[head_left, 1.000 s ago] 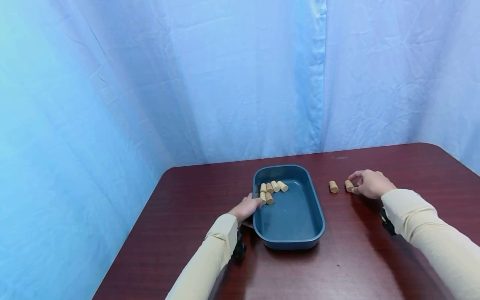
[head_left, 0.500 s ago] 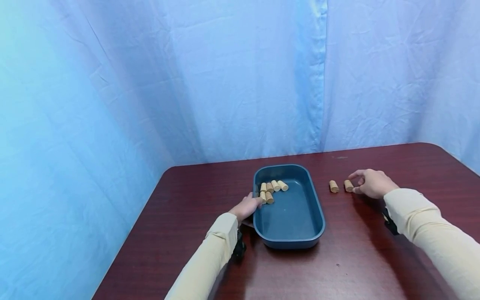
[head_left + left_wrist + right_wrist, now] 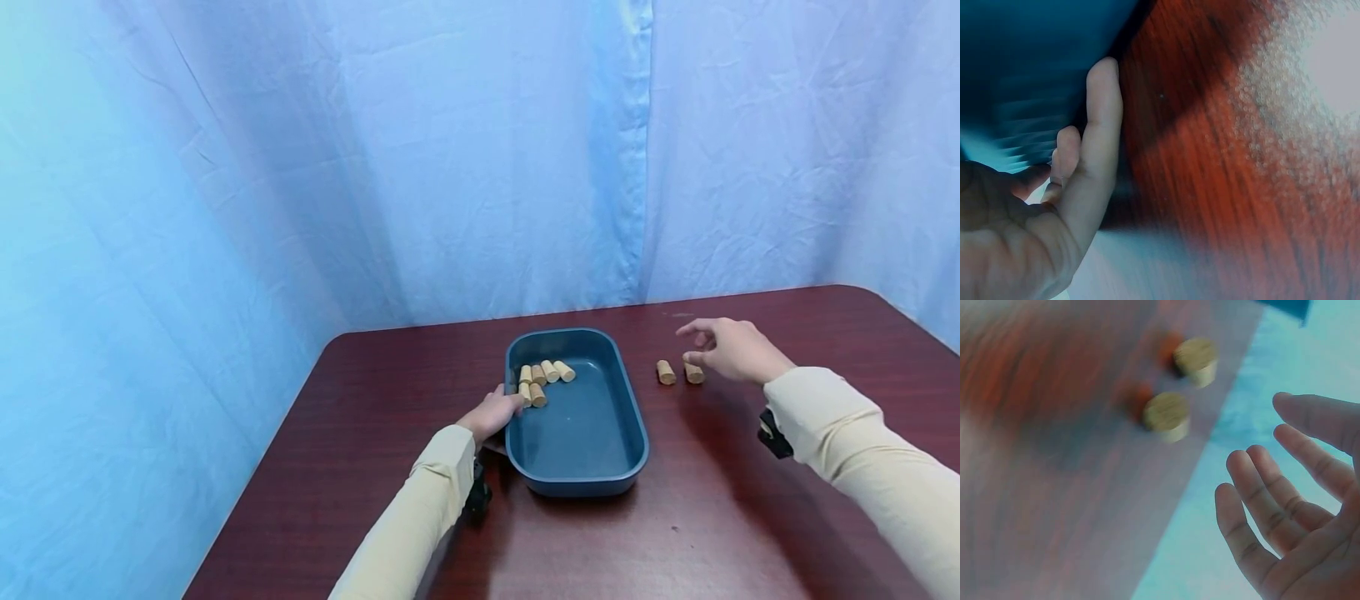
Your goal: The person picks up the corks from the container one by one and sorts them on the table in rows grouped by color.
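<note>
A deep blue rectangular tray [image 3: 577,437] stands on the table, with several cork stoppers [image 3: 537,395] lying at its left side. My left hand [image 3: 492,414] grips the tray's left wall, thumb over the rim; in the left wrist view its fingers [image 3: 1102,119] lie along the outside wall. Two tapered cork stoppers stand side by side to the right of the tray, a left one [image 3: 666,373] and a right one [image 3: 693,375]. Above the right one hovers my right hand [image 3: 738,350], fingers spread and holding nothing. In the right wrist view both corks are apart from that hand [image 3: 1304,525].
The dark red wooden table [image 3: 360,450] has its far edge close to a pale blue curtain [image 3: 487,167]. More curtain hangs along the left side. Black wrist straps show below both cream sleeves [image 3: 847,433].
My right hand has left the right cork, rising and shifting slightly left, its fingers now spread. That cork stays on the table. The left hand and tray hold still.
</note>
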`<state>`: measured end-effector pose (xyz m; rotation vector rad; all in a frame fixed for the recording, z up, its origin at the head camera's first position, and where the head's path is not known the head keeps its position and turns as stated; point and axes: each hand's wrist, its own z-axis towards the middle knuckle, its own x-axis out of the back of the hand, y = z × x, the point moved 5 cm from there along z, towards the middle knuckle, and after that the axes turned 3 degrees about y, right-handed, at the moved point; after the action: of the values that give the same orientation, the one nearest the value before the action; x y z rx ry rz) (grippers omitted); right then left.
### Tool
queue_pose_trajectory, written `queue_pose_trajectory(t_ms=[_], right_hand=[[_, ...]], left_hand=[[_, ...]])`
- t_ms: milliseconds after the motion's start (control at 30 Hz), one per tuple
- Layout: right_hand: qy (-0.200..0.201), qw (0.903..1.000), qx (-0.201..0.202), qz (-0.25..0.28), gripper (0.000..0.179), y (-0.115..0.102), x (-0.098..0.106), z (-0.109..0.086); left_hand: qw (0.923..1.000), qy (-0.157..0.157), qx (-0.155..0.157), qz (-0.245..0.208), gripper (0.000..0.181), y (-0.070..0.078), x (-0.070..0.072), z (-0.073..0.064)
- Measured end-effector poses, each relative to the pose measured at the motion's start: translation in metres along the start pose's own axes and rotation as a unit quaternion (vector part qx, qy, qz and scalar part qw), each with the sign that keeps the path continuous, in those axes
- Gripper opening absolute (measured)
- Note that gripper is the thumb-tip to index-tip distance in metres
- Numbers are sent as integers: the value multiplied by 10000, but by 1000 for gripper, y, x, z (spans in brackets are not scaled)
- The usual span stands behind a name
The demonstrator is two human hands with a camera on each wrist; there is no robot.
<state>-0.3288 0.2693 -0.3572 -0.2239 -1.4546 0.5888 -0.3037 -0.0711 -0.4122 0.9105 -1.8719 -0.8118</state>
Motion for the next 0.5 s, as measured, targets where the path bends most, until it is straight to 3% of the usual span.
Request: queue_pose_trajectory(t_ms=[267, 500], right_hand=[[162, 9990, 367, 211, 40, -41, 9, 5], [23, 9974, 464, 551, 41, -73, 5, 8]], left_hand=[[10000, -12, 2, -27, 83, 0, 1, 0], [10000, -12, -5, 15, 81, -1, 1, -1]])
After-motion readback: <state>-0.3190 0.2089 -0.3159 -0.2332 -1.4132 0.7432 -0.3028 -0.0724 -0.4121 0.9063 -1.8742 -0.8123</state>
